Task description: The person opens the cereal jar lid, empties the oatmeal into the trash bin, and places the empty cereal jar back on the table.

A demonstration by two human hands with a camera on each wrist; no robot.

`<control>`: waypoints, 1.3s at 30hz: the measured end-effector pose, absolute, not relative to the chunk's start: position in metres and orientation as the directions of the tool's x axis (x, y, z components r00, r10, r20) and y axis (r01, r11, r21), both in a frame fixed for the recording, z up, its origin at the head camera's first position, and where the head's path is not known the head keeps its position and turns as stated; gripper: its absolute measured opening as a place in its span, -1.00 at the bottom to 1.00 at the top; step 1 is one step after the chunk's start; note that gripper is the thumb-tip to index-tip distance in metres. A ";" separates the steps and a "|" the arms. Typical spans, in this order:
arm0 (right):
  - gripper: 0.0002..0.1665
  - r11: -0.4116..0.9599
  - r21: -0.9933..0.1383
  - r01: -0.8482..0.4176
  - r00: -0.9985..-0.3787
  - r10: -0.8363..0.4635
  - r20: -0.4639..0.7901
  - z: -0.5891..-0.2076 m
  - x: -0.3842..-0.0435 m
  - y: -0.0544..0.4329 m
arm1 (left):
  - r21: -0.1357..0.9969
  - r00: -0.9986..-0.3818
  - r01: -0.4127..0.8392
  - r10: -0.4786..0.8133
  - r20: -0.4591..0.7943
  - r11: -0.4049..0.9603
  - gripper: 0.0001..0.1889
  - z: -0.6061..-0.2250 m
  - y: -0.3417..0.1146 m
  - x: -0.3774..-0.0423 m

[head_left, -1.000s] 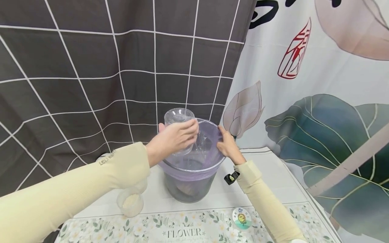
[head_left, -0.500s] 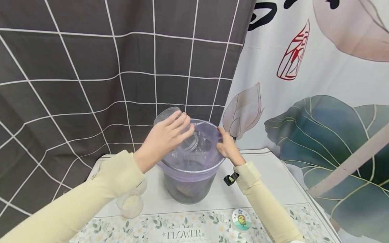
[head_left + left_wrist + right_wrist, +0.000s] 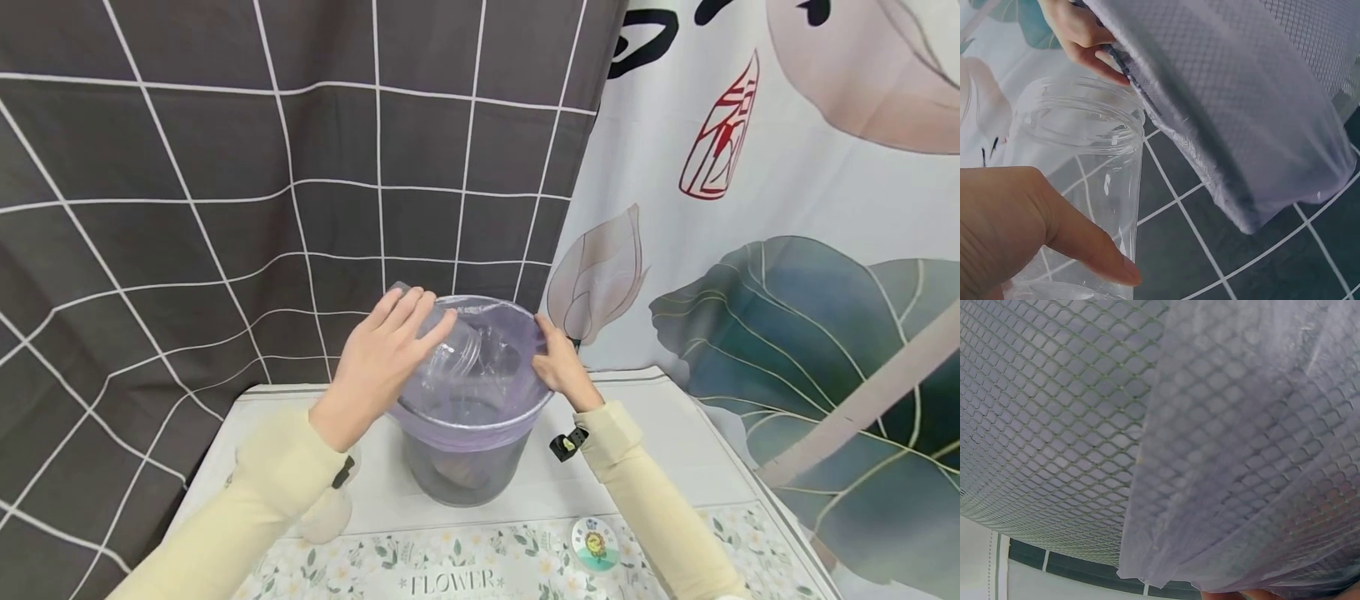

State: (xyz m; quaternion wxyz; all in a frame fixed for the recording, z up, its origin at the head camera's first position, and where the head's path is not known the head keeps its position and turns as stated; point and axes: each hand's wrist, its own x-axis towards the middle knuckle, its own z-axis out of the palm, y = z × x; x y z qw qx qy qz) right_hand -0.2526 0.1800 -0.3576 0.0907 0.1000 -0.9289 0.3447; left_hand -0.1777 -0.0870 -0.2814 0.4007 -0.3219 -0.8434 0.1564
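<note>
A clear plastic jar is gripped in my left hand, tilted on its side with its open mouth over the left part of a mesh wastebasket. In the left wrist view I see through the jar, and my left thumb lies along its side. A thin purple bin bag lines the wastebasket and folds over its rim. At the right of that rim, my right hand holds the edge of the bag, thumb side toward me. From the right wrist, bag and mesh fill most of the view.
Left of the wastebasket, a small clear container is partly covered by my left sleeve. A round lid with a sunflower picture lies on the floral mat. Behind the white table hangs a dark checked curtain.
My left hand has tipped the jar from near upright onto its side, mouth toward the bag, and drawn it lower and leftward. My right hand keeps its place on the rim.
</note>
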 end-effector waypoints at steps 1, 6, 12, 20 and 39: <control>-0.07 0.741 -0.625 -0.245 -0.965 -0.121 0.234 -0.358 -0.252 0.179 | -0.501 -0.479 0.422 0.655 0.585 0.756 -0.31 -0.284 -0.088 -0.177; -0.07 0.731 -0.643 -0.228 -0.970 -0.110 0.219 -0.359 -0.251 0.177 | -0.410 -0.519 0.425 0.588 0.621 0.807 -0.14 -0.294 -0.091 -0.172; -0.06 0.731 -0.644 -0.227 -0.970 -0.108 0.219 -0.357 -0.252 0.176 | -0.234 -0.553 0.473 0.493 0.672 0.849 -0.01 -0.304 -0.088 -0.168; -0.05 0.728 -0.647 -0.227 -0.971 -0.116 0.211 -0.359 -0.255 0.174 | -0.013 -0.569 0.534 0.370 0.735 0.846 -0.02 -0.312 -0.076 -0.162; -0.05 0.742 -0.632 -0.224 -0.970 -0.108 0.217 -0.359 -0.253 0.179 | 0.189 -0.530 0.555 0.170 0.830 0.810 -0.01 -0.325 -0.063 -0.147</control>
